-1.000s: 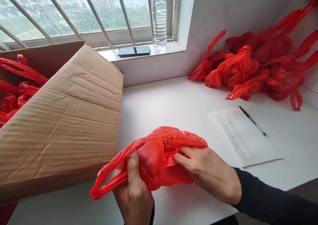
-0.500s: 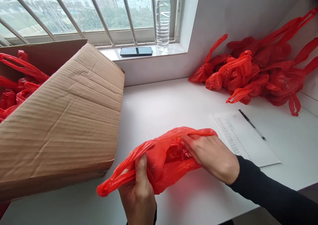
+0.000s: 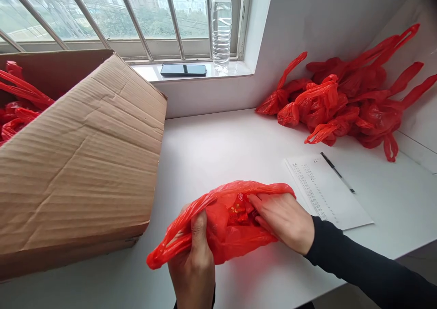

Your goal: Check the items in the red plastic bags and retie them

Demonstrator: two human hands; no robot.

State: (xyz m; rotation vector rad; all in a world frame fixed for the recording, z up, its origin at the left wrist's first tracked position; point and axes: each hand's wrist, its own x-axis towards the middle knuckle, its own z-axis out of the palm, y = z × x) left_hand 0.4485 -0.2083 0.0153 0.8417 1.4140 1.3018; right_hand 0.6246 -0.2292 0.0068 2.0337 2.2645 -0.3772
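Note:
A red plastic bag [image 3: 235, 250] hangs open just above the white table, its mouth facing up toward me. My left hand [image 3: 194, 259] is closed around its left side near the handles, thumb over the film. Inside lie several small, shiny red wrapped packets [image 3: 238, 211] with gold and white markings. My right hand [image 3: 285, 220] reaches into the mouth from the right, fingers stretched out and apart beside the packets. Its fingertips are partly hidden among the packets and film.
A large cardboard box [image 3: 102, 163] with red bags [image 3: 25, 104] inside stands at left. Tied red bags [image 3: 341, 104] are heaped at back right. Written paper [image 3: 331, 195] and a pen [image 3: 336, 172] lie at right. A phone [image 3: 183, 70] and water bottle [image 3: 221, 31] occupy the sill.
The right hand has shifted slightly and its fingers have spread, showing more of the packets. The bag's left end has moved a little right. The whole view has shifted slightly.

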